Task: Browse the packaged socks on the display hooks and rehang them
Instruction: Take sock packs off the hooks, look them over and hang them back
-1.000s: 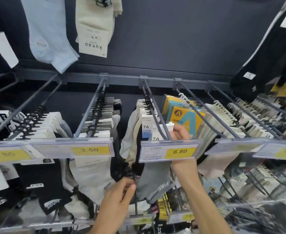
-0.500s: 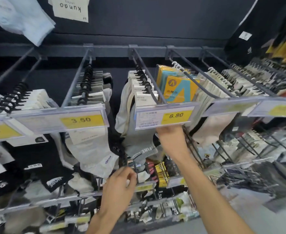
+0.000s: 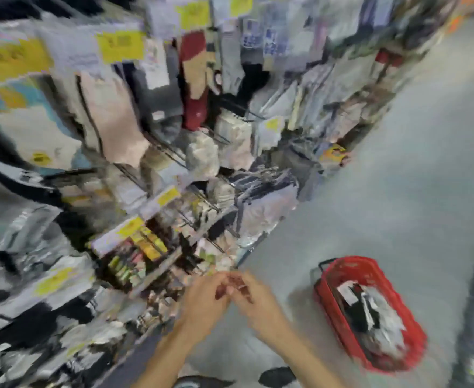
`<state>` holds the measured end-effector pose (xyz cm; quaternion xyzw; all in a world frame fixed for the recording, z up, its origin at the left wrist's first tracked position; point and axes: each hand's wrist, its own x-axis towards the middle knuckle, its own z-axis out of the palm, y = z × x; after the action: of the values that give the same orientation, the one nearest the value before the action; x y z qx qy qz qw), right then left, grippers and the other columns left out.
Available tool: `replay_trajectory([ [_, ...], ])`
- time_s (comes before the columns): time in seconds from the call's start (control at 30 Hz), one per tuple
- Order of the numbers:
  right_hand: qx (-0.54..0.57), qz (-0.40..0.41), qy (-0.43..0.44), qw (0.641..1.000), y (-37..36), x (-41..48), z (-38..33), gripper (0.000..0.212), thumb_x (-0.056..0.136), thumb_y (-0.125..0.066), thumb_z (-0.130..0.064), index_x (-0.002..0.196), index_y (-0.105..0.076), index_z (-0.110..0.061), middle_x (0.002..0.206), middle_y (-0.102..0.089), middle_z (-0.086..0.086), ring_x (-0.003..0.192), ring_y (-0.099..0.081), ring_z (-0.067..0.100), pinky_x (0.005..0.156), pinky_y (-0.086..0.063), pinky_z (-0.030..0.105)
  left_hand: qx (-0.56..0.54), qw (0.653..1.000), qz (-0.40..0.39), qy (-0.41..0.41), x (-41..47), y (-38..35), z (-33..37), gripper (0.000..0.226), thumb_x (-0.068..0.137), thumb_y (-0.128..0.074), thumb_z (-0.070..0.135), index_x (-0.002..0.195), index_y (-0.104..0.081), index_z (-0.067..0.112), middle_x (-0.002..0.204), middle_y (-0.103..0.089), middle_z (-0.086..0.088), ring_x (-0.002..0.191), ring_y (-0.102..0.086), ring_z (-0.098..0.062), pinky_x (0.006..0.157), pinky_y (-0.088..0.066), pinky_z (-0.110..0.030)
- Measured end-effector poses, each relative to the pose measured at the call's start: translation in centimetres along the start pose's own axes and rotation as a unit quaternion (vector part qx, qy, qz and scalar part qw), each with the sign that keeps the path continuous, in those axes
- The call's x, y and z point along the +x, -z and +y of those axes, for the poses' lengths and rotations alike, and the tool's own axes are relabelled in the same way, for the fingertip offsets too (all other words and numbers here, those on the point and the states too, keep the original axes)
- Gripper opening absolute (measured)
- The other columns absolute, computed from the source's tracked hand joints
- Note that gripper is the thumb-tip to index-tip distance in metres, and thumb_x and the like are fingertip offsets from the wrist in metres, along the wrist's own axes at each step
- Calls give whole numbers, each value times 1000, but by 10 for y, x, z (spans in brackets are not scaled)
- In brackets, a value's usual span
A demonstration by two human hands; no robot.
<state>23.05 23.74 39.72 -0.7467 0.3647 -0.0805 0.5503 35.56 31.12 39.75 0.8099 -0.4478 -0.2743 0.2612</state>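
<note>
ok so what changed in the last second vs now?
Right hand left the 6.80 hook and dropped; left hand pulled back too. Both now meet low before the rack; blur hides any hold. View swung down, revealing a red basket on the floor. Socks still hang.

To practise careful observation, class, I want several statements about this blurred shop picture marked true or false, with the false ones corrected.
1. A red shopping basket stands on the floor to the right of the sock display. True.
2. The basket is empty. False: it holds dark and white packaged goods.
3. The left hand and the right hand meet low in front of the display. True.
4. The right hand reaches up to a top hook. False: it is low, beside the left hand.
5. The price tags on the display are yellow. True.
</note>
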Motion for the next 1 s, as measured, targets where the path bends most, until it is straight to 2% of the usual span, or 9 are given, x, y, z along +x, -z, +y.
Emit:
replay_trajectory([
  [0.1, -17, 28, -87, 996, 46, -46, 75, 16, 94, -54, -35, 108, -62, -36, 105, -73, -1, 92, -70, 24, 83, -56, 46, 3, 993, -122, 1, 4, -80, 18, 20, 98, -59, 25, 80, -65, 17, 82, -68, -17, 85, -65, -34, 73, -44, -41],
  [0.2, -19, 76, -192, 978, 93, -106, 158, 28, 96, -54, -23, 122, -63, -26, 112, -69, -2, 101, -67, 20, 90, -53, 34, 66, 978, -198, -19, -2, -165, 33, 41, 98, -56, 39, 63, -36, 32, 70, -57, -5, 90, -64, -32, 72, -41, -39],
  [0.3, 30, 120, -298, 946, 121, -169, 221, 29, 97, -53, -15, 126, -60, -13, 120, -66, 7, 111, -62, 23, 100, -46, 34, 105, 955, -275, -38, -15, -224, 43, 27, 97, -54, 41, 74, -42, 36, 74, -58, 5, 89, -66, -25, 74, -45, -37],
  [0.43, 38, 157, -398, 903, 134, -228, 268, 21, 97, -54, -18, 115, -63, -19, 110, -68, -1, 100, -63, 14, 88, -45, 23, 129, 926, -347, -69, -11, -263, 58, 4, 93, -56, 38, 90, -53, 38, 78, -59, 11, 78, -64, -15, 68, -47, -32],
  [0.5, 55, 160, -423, 890, 135, -237, 280, 18, 95, -55, -15, 110, -64, -19, 106, -68, -3, 98, -63, 13, 88, -45, 22, 140, 918, -362, -78, 1, -275, 70, 6, 93, -53, 39, 98, -54, 42, 83, -59, 15, 79, -61, -13, 68, -44, -29],
  [0.63, 71, 142, -452, 878, 150, -221, 299, 22, 94, -55, -20, 114, -64, -22, 104, -66, -8, 98, -61, 11, 87, -44, 23, 152, 906, -382, -102, 44, -302, 98, 17, 96, -49, 36, 108, -59, 31, 100, -69, 7, 90, -65, -17, 80, -51, -34],
  [0.77, 75, 128, -456, 878, 184, -176, 323, 21, 96, -53, -23, 115, -62, -24, 102, -67, -5, 93, -63, 13, 84, -46, 25, 149, 898, -402, -97, 99, -341, 131, 13, 94, -48, 31, 103, -58, 34, 97, -67, 8, 87, -64, -16, 79, -53, -35],
  [0.93, 75, 70, -493, 864, 230, -112, 364, 24, 97, -51, -22, 119, -61, -21, 115, -67, -2, 108, -61, 17, 96, -47, 29, 174, 885, -421, -92, 164, -400, 154, 23, 99, -40, 30, 120, -48, 26, 105, -68, -2, 91, -66, -25, 81, -56, -44],
  [1.0, 52, 27, -485, 873, 250, -79, 390, 29, 96, -51, -20, 123, -59, -18, 122, -65, 2, 114, -60, 20, 98, -46, 30, 176, 884, -426, -75, 190, -427, 157, 29, 97, -40, 27, 126, -46, 27, 110, -67, -1, 95, -65, -24, 82, -55, -41],
])
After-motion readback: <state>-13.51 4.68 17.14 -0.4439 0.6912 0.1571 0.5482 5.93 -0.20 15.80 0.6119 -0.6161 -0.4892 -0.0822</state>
